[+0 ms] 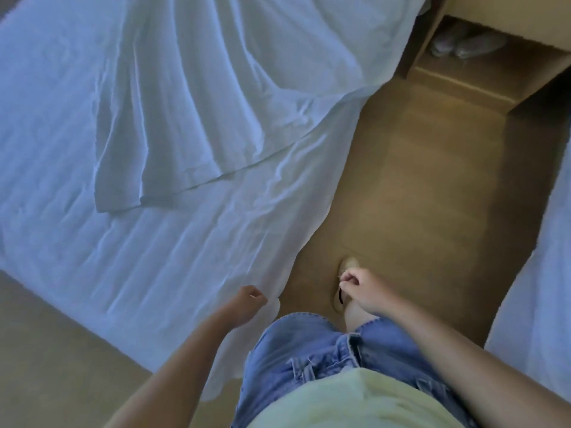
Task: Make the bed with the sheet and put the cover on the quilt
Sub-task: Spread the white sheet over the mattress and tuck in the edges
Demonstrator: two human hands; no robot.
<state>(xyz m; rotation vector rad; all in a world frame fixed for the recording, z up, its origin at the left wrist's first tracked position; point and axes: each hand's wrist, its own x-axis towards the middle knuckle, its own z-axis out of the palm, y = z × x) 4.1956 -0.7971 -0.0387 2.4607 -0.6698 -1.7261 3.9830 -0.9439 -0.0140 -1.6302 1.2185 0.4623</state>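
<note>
Head view showed a wrinkled white sheet (154, 257) draped over the bed, a thinner creased cover (185, 118) lying loose on top — left hand (248, 305) curled at the sheet's hanging edge, grip unclear — right hand (358, 288) loosely curled, empty, above tan carpet (417, 180).

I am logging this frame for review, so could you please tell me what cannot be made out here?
Head view only:
Whether the left hand grips the sheet edge: its curled fingers face away.
Whether the right hand pinches anything: too small; it also covers part of the shoe.
Items in the bedside cabinet: blurred and dim.
The second bed: cut off by the right edge.
</note>
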